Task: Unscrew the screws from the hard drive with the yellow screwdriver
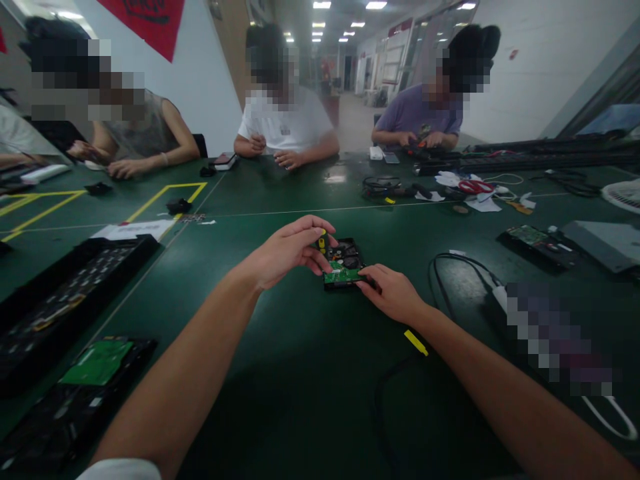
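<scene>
A hard drive (345, 263) lies on the green table in front of me, its green circuit board facing up at the near end. Above its left side, my left hand (295, 250) is closed around a yellow and black screwdriver (323, 241) held upright. The screwdriver's tip is hidden behind my fingers. My right hand (387, 290) grips the near right edge of the drive, thumb and fingers pinched at its corner.
At left stand a long black tray (75, 300) and another drive (95, 373) with a green board. On the right are a third drive (540, 243), a grey metal box (605, 243), cables and a yellow-tipped cord (416, 343). Three people work across the table (280, 360).
</scene>
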`<action>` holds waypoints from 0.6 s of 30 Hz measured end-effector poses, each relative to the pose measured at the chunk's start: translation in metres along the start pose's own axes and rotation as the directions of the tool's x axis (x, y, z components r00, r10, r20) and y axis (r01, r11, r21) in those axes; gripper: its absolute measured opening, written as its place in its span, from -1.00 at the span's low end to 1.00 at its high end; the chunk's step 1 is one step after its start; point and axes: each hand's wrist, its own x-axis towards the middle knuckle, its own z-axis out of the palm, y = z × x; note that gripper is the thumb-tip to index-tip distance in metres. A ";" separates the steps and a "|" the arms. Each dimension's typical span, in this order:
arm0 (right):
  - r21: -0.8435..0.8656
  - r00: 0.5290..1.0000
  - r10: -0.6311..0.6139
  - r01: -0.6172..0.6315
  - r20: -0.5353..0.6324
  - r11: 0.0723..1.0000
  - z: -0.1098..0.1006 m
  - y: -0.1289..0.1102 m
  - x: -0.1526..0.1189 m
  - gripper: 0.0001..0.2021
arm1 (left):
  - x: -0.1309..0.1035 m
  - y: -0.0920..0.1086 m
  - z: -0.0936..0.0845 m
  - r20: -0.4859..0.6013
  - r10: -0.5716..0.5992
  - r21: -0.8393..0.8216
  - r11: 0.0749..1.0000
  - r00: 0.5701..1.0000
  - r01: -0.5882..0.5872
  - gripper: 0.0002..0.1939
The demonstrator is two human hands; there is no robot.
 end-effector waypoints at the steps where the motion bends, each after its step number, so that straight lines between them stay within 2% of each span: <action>1: 0.002 1.000 0.000 0.000 -0.002 1.000 0.000 0.000 0.000 -0.74 | 0.000 0.000 0.000 -0.006 0.003 -0.006 1.000 1.000 -0.003 -0.71; 6: 0.024 1.000 0.010 -0.010 -0.008 1.000 0.000 0.000 0.000 -0.75 | 0.002 -0.001 -0.005 -0.090 0.016 0.076 0.997 0.996 -0.009 -0.67; 11: 0.016 1.000 0.016 -0.016 -0.002 1.000 0.001 0.001 0.000 -0.74 | 0.001 -0.001 -0.005 -0.037 0.018 0.176 0.984 0.999 -0.011 -0.66; 18: 0.021 1.000 0.010 -0.010 0.000 1.000 0.000 0.000 0.000 -0.72 | -0.001 -0.001 -0.001 -0.028 -0.007 0.090 0.996 1.000 0.010 -0.62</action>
